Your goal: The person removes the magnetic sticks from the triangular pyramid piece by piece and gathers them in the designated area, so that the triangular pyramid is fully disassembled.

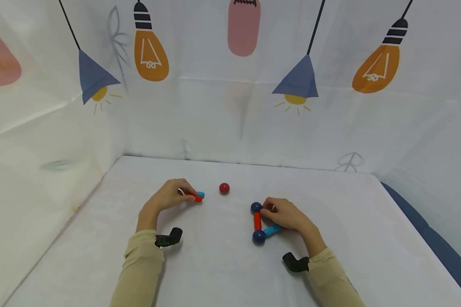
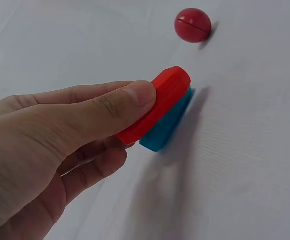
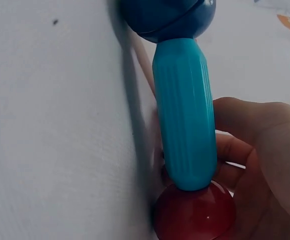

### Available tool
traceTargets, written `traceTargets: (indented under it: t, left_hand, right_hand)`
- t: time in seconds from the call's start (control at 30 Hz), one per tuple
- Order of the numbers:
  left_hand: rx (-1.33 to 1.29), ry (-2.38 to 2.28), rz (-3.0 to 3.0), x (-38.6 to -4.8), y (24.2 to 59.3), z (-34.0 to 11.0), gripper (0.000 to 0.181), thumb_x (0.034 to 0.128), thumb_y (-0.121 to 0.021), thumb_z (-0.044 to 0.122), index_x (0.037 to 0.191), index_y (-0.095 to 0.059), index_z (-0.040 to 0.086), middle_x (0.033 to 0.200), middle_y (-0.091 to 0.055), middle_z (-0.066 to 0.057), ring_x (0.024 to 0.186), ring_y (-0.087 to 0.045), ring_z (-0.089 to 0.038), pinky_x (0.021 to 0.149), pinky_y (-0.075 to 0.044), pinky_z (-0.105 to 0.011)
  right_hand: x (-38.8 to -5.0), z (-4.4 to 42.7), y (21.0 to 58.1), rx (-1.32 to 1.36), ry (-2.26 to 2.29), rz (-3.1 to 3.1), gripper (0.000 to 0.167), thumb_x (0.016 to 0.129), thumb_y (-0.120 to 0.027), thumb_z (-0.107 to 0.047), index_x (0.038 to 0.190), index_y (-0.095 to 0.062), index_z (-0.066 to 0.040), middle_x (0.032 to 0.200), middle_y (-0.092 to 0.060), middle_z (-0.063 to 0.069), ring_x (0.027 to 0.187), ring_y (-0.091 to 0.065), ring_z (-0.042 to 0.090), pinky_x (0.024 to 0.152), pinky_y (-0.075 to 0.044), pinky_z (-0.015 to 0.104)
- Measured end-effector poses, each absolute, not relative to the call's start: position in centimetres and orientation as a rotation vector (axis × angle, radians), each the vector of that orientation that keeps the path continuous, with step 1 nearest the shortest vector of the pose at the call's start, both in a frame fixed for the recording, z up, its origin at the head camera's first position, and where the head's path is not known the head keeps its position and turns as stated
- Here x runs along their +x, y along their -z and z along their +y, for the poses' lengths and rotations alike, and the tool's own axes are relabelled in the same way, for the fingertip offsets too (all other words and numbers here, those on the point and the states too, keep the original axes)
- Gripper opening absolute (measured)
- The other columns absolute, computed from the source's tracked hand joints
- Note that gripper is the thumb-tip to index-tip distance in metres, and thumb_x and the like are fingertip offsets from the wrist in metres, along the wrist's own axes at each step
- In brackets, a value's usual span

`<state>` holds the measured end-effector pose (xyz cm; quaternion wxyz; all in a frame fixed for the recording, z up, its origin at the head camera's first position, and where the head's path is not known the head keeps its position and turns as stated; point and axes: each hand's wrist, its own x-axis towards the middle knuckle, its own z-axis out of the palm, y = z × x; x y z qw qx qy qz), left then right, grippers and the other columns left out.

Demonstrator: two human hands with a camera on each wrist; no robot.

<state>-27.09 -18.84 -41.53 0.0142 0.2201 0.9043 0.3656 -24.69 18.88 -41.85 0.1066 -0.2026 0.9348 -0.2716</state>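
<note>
1. While I look on, the left hand (image 1: 168, 197) is leftmost over the white table (image 1: 215, 273): thumb and fingers narrowed in a pinch, holding a red rod (image 2: 152, 107) and a light-blue rod (image 2: 169, 122) side by side
2. Rod ends point roughly rightward, long axes nearly across the person's front; key relation, I judge: loose red ball (image 1: 224, 188) lies near those ends, to the right and slightly farther from the person, apart from both hands, the left one nearer
3. Further right, a joined piece: upper dark-blue ball (image 1: 255, 207), second red rod (image 1: 257, 221) running toward the person, lower dark-blue ball (image 1: 259, 237), then second light-blue rod (image 1: 272, 230) angling right; right-wrist view shows another red ball (image 3: 195, 212) at that rod's other end
4. Right hand (image 1: 286, 213) rightmost; thumb and forefinger close together at the upper dark-blue ball, seemingly pinching it; tips partly hidden, firmness of hold I cannot tell
</note>
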Motion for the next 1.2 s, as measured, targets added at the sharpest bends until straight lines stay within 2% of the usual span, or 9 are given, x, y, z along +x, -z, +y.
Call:
traceTargets:
  t: [0.33,0.9,1.03,1.2]
  left_hand:
    - [0.644,-1.126,2.856,-27.5,42.3,-18.7,0.014,0.0806,-0.075,0.021,0.094,-0.075,0.018,0.092,-0.065,0.003,0.081,-0.053,-0.013,0.070,-0.044,-0.025]
    - [0.619,-1.112,2.915,-27.4,42.8,-18.6,0.018,0.0806,-0.075,0.020,0.097,-0.071,0.014,0.094,-0.061,-0.002,0.083,-0.055,-0.018,0.071,-0.044,-0.028]
    - [0.705,-1.130,2.921,-27.6,42.8,-17.3,0.016,0.0832,-0.072,0.018,0.097,-0.070,0.013,0.090,-0.059,-0.001,0.079,-0.053,-0.016,0.068,-0.044,-0.024]
    - [0.969,-1.155,2.884,-27.4,42.5,-12.4,0.012,0.0891,-0.065,0.014,0.100,-0.068,0.011,0.086,-0.059,0.000,0.076,-0.053,-0.010,0.066,-0.047,-0.025]
  right_hand:
    - [-24.9,18.3,41.4,-0.615,0.811,2.721,0.018,0.093,-0.057,-0.029,0.100,-0.061,-0.013,0.085,-0.062,0.000,0.075,-0.053,0.014,0.067,-0.045,0.028]
    - [-24.6,17.4,42.0,-0.596,0.787,2.712,0.020,0.093,-0.056,-0.030,0.101,-0.060,-0.012,0.085,-0.061,-0.001,0.076,-0.052,0.012,0.070,-0.045,0.028]
    - [-24.5,17.0,42.0,-0.584,0.799,2.708,0.019,0.093,-0.057,-0.030,0.100,-0.060,-0.013,0.085,-0.061,-0.002,0.076,-0.053,0.012,0.070,-0.046,0.028]
    - [-24.2,16.8,42.0,-0.593,0.803,2.714,0.018,0.093,-0.057,-0.030,0.100,-0.061,-0.013,0.084,-0.061,-0.003,0.075,-0.053,0.011,0.069,-0.046,0.028]
